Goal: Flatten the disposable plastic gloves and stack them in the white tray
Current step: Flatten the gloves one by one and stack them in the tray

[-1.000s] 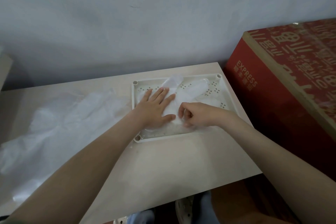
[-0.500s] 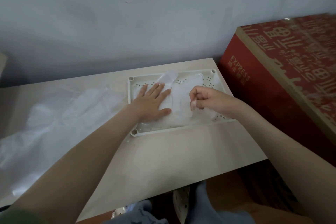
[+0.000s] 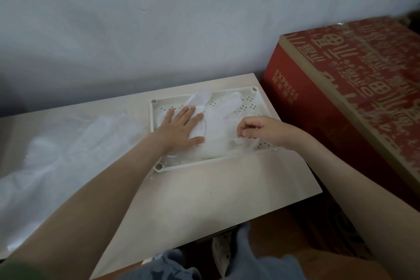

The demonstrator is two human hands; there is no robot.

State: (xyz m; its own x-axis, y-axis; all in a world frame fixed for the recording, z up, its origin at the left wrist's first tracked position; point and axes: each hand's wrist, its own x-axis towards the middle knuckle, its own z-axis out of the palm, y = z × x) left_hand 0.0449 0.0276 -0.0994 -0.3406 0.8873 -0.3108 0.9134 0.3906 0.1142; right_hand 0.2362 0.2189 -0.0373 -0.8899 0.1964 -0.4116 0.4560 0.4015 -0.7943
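Note:
A white perforated tray (image 3: pixel 156 161) sits at the table's far right. A translucent plastic glove (image 3: pixel 218 123) lies spread in it, fingers pointing away from me. My left hand (image 3: pixel 179 129) presses flat on the glove's left part with straight fingers. My right hand (image 3: pixel 263 129) hovers over the tray's right side with fingers curled, pinching the thin film at the glove's right edge. A heap of more clear gloves (image 3: pixel 56 157) covers the table's left half.
The light wooden table (image 3: pixel 216 200) ends just right of the tray. A big red cardboard box (image 3: pixel 354 98) stands close beside it on the right. A grey wall runs behind. My knees and a shoe show under the table's front edge.
My right hand has moved rightward across the glove, from its middle to its right edge, fingers still curled. My left hand has stayed pressed flat in place.

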